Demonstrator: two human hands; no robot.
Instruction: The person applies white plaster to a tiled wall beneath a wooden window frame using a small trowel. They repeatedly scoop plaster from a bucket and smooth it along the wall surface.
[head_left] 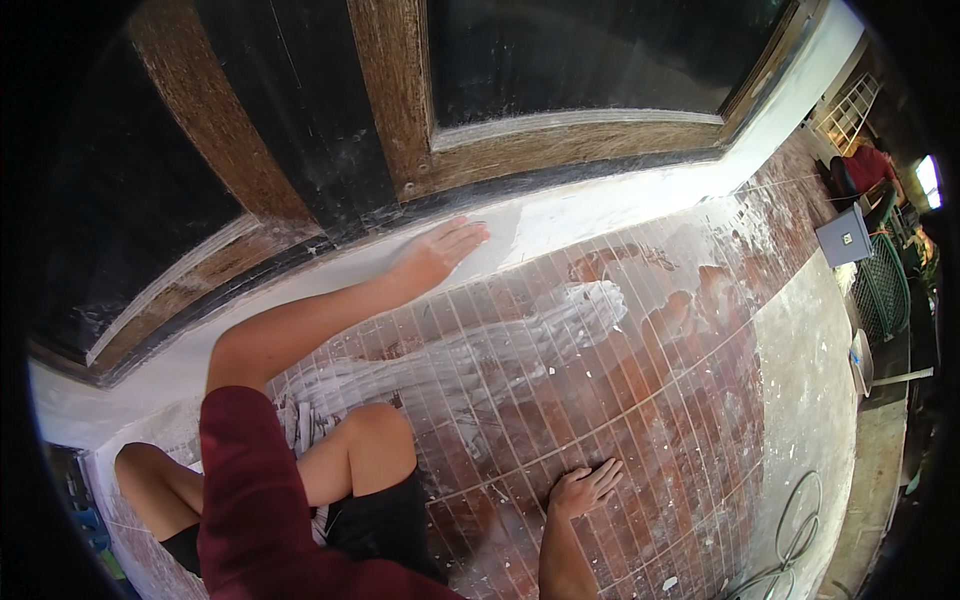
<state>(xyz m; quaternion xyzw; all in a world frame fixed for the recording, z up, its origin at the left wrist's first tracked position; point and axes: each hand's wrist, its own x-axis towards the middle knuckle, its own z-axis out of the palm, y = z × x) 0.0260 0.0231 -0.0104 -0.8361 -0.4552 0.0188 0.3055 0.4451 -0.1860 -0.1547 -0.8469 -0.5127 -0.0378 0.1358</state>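
Note:
My left hand (443,254) lies against the low white wall (585,228) under the wooden frame, its fingers stretched out along the surface. A greyer patch of wall shows around the fingertips; whether anything thin is under the palm is hidden. My right hand (585,490) rests on the reddish tiled floor (640,440), fingers spread and flat, with nothing visible in it. White powder (590,305) is smeared in a broad streak across the tiles between the two hands. My bent knees are at the lower left.
Dark glass panes in brown wooden frames (580,140) rise above the wall. A green hose (795,530) lies coiled on the concrete strip (810,370) at right. Farther off are a grey bucket (844,238), green netting (880,285) and a person in a red top (868,168).

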